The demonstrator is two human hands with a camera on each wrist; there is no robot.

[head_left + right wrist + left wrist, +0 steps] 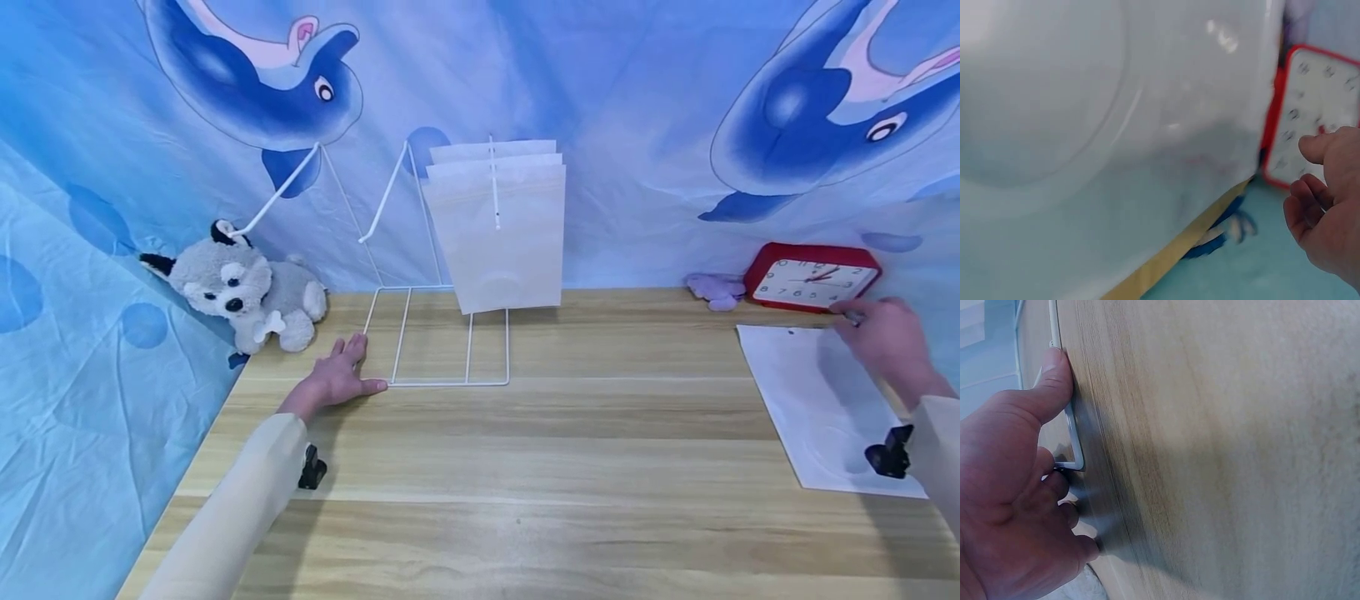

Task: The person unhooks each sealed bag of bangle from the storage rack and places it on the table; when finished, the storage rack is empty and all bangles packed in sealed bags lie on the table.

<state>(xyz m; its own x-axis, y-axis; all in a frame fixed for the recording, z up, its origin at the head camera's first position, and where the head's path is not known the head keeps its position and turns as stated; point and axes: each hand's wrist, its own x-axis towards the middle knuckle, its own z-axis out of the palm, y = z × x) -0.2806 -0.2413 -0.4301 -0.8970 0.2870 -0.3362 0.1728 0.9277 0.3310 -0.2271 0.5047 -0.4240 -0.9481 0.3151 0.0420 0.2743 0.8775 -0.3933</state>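
My left hand [336,377] rests on the front left corner of the white wire rack [450,384], thumb extended along its front bar and the other fingers spread by the side bar. In the left wrist view the thumb [1054,384] presses that bar. Several flat white bags [510,242] hang from one of the rack's hooks. At the right, my right hand [888,346] hovers by the top right corner of a flat white bag [795,400] with a small hole. In the right wrist view, its fingers bend loosely, apart from the thumb, with nothing visible between them.
A red-framed clock [813,279] stands behind the bag on the right, beside a small purple plush [716,290]. The grey plush dog [251,287] sits left of the rack. Blue dolphin-print cloth [622,167] hangs behind the wooden table [525,475].
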